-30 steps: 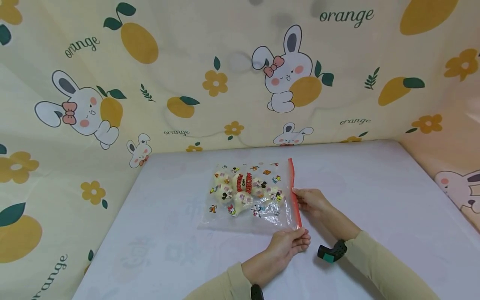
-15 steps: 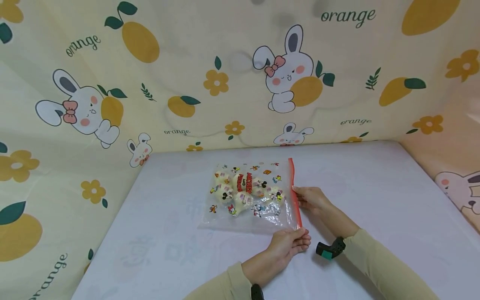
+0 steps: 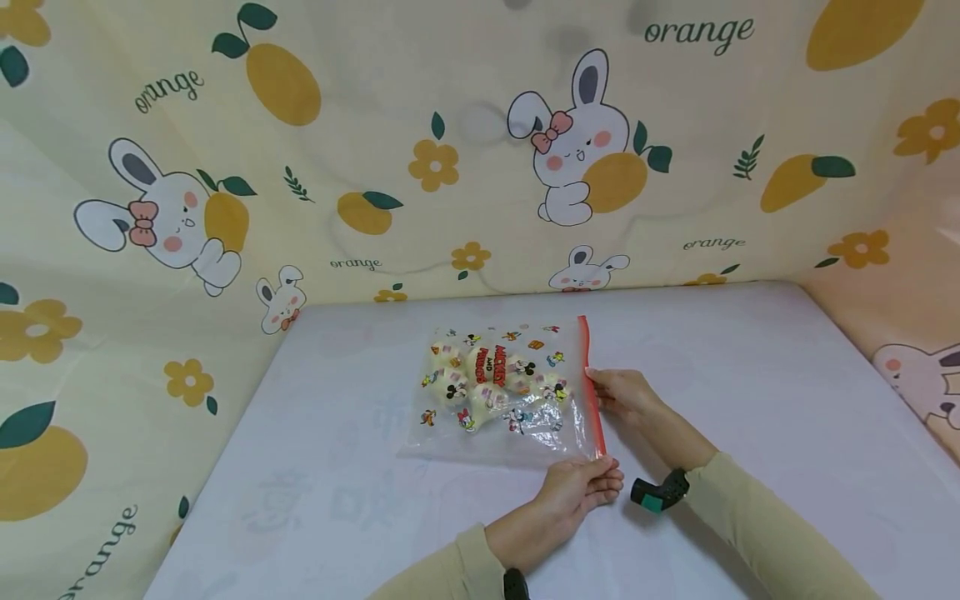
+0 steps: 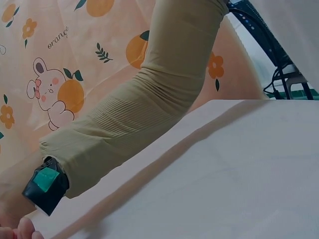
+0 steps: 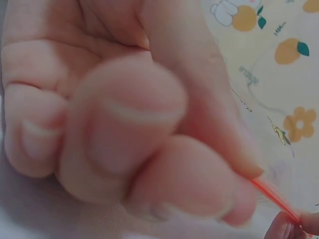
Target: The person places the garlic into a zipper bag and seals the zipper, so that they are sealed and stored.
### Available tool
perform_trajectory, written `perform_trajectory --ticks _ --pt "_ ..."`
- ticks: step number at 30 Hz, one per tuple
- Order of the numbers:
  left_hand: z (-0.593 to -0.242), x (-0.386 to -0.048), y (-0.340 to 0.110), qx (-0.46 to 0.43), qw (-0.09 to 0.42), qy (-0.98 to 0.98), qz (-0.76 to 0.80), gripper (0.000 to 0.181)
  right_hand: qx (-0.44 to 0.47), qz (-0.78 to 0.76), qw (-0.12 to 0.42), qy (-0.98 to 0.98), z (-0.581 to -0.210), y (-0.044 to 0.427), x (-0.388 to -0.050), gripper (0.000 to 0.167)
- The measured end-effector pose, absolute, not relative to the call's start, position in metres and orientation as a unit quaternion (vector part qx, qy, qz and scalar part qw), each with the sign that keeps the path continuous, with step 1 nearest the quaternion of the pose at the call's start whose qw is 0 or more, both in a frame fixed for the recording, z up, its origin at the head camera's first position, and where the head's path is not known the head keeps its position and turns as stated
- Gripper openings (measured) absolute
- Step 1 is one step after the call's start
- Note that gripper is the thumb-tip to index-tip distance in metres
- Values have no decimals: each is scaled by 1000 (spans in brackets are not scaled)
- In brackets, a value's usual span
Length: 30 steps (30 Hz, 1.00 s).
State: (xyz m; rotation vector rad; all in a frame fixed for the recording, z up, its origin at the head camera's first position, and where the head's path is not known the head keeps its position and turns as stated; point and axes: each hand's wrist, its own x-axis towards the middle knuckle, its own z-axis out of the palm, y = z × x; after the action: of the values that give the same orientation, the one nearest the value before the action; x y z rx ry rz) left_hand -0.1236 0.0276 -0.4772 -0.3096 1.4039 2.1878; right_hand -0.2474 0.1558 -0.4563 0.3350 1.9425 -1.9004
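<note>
A clear zip bag (image 3: 491, 446) with cartoon prints and a red zip strip (image 3: 585, 350) lies on the white table, several pale rounded lumps (image 3: 450, 387) inside it. My left hand (image 3: 562, 504) pinches the strip's near end at the bag's corner. Farther along, the right hand (image 3: 630, 400) pinches the same strip about halfway up. In the right wrist view, the red strip (image 5: 274, 195) runs from beneath the right thumb to the left hand's fingertips (image 5: 284, 226); the other right fingers are curled. Left fingertips (image 4: 22, 231) barely show in the left wrist view, the bag out of sight.
The white table (image 3: 322, 400) extends around the bag. A printed cloth with rabbits and oranges (image 3: 465, 150) hangs behind and at the sides. Each wrist wears a dark device, the right one (image 3: 660, 492) with a green patch. Dark metal framing (image 4: 259, 35) stands beyond the table.
My right hand has slid slightly away from me along the red strip. The left hand keeps its place at the corner, and the bag stays put.
</note>
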Motion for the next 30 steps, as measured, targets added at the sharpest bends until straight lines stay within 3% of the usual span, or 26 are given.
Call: perform_trajectory --ticks 6,30 --pt "-477 -123 28 -110 255 522 807 30 111 -688 198 689 -456 156 -249 30" --pt "-476 -123 28 -117 254 521 806 30 126 -685 196 690 -455 155 -256 35"
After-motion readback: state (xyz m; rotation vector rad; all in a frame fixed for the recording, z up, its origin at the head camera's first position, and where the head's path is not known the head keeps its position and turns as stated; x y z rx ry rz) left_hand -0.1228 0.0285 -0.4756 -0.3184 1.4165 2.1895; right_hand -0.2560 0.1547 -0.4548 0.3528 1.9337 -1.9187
